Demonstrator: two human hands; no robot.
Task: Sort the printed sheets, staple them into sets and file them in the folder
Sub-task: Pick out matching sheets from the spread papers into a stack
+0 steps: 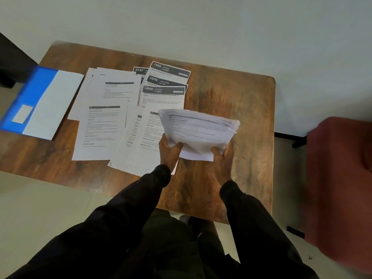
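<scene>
A stack of sheets [199, 133] is pinched by left hand [170, 151] and right hand [223, 157], probably for sorting onto piles [102, 125] at ten o'clock

brown wooden table [231, 93], plain pale wall [201, 23], light floor [40, 198], dark red chair [340, 178]

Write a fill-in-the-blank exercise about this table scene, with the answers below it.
1. The folder on the wooden table is ___ in colour.
2. The left hand and right hand make ___ hands gripping the stack of sheets.
3. The sheet numbered 2659 is headed ___ ROOM.
Answers: blue; two; LIVING.
</scene>
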